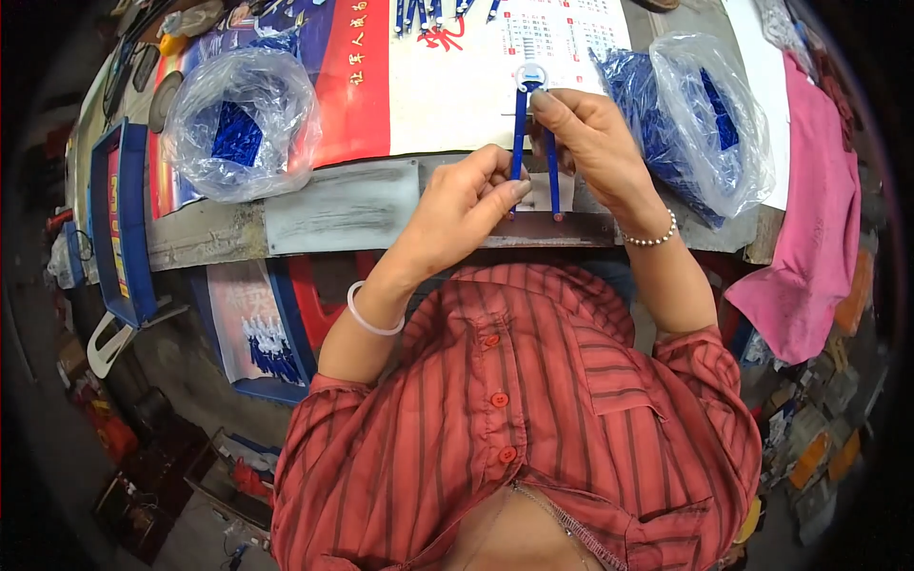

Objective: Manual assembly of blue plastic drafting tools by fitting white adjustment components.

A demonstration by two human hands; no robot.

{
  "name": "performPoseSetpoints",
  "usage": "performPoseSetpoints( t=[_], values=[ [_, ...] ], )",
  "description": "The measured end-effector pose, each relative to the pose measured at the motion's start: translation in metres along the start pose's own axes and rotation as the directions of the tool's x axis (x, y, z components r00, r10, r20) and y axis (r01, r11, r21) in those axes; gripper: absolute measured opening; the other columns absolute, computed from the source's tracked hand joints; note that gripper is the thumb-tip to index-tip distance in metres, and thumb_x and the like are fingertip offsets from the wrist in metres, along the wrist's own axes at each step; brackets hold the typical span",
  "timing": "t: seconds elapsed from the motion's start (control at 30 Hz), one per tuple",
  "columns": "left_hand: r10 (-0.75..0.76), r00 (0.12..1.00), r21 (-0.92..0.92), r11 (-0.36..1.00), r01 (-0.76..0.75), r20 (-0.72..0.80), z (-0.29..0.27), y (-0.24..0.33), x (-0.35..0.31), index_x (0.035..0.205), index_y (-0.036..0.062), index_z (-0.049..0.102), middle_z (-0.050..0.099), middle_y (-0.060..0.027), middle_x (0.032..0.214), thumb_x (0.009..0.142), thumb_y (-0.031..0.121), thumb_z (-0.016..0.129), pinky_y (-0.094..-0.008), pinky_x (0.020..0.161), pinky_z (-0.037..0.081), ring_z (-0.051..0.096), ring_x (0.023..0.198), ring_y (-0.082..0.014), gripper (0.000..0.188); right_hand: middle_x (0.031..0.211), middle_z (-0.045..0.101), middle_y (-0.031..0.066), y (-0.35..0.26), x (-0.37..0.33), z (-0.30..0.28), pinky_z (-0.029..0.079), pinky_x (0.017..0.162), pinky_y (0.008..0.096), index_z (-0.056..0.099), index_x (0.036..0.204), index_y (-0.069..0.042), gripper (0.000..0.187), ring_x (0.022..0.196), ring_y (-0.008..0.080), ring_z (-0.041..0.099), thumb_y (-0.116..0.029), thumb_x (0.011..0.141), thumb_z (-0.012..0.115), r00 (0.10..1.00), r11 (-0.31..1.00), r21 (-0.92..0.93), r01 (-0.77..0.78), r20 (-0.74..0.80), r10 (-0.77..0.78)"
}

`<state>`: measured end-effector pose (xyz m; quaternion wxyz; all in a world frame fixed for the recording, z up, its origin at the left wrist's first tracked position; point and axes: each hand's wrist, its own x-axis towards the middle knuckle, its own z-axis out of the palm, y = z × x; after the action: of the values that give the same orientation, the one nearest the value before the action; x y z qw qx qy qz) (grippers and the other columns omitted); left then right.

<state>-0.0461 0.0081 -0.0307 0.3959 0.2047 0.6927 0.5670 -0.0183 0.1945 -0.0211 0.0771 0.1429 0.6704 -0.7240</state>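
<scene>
Over the near edge of the table I hold up a drawing compass [521, 143] with two slim blue legs and a round whitish head at its top. The legs stand a little apart, points toward me. My left hand [466, 202] pinches the lower part of the left leg between thumb and fingers. Near the head, my right hand [598, 143] grips the compass at the upper right leg; some of its fingertips are hidden behind the leg. A thin pin-like piece sticks out sideways from the left leg.
Clear plastic bags of blue parts stand left [238, 176] and right [700, 133]. Several blue compasses [433, 11] lie at the far edge on a printed poster [447, 95]. A pink cloth [804, 219] hangs at right. A blue tray [276, 314] with more blue pieces sits below the table at left.
</scene>
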Motion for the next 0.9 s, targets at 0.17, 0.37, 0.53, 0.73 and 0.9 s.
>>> performPoseSetpoints(
  t=[0.17,0.37,0.53,0.73,0.9],
  values=[
    [0.118,0.989,0.032,0.993,-0.116,-0.091,-0.004,-0.013,0.008,0.093,-0.0008,0.054,0.056,-0.004,0.065,0.084,0.009,0.062,-0.0243,0.051,0.04,0.049,0.054,-0.0083,0.015,0.063,0.053,-0.005,-0.001,0.013,0.003,0.03,0.043,0.016,0.062,0.08,-0.006,0.024,0.049,0.0005,0.04,-0.029,0.086,0.065,1.0,0.998,-0.066,0.012,0.023,-0.011],
    [0.096,0.992,0.012,0.995,-0.095,-0.085,-0.014,-0.025,0.016,0.091,-0.0017,0.055,0.056,-0.0038,0.065,0.08,0.005,0.065,-0.0231,0.052,0.041,0.049,0.056,-0.0068,0.016,0.07,0.058,-0.0023,0.001,0.023,0.005,0.034,0.047,0.015,0.061,0.082,-0.006,0.022,0.052,0.0011,0.044,-0.027,0.084,0.068,0.998,1.0,-0.021,-0.018,0.056,0.019],
    [0.066,0.993,0.141,0.989,-0.052,-0.101,-0.012,-0.018,0.015,0.087,-0.0014,0.057,0.057,-0.0033,0.062,0.078,0.004,0.067,-0.0232,0.051,0.041,0.049,0.054,-0.0065,0.014,0.071,0.059,-0.0023,0.002,0.026,0.0,0.035,0.047,0.0153,0.062,0.083,-0.006,0.021,0.053,0.0012,0.045,-0.026,0.083,0.068,0.992,0.995,-0.054,-0.089,0.082,0.094],
    [0.043,0.99,0.178,0.984,-0.019,-0.131,-0.009,-0.016,0.017,0.088,-0.001,0.058,0.059,-0.005,0.062,0.077,0.005,0.068,-0.0245,0.05,0.042,0.052,0.052,-0.0076,0.016,0.068,0.058,-0.0015,0.009,0.027,0.005,0.035,0.044,0.016,0.062,0.086,-0.005,0.023,0.052,0.0017,0.045,-0.028,0.084,0.067,0.993,0.99,-0.077,0.116,0.036,-0.113],
    [0.061,0.988,0.239,0.971,-0.026,-0.139,-0.007,-0.019,0.017,0.086,-0.0008,0.057,0.06,-0.0069,0.062,0.077,0.006,0.069,-0.0252,0.05,0.042,0.053,0.052,-0.0092,0.017,0.072,0.059,-0.0023,0.006,0.027,-0.007,0.036,0.047,0.0158,0.062,0.089,-0.006,0.023,0.057,0.0015,0.047,-0.026,0.082,0.069,0.987,0.993,-0.088,-0.084,0.129,0.095]
  ],
)
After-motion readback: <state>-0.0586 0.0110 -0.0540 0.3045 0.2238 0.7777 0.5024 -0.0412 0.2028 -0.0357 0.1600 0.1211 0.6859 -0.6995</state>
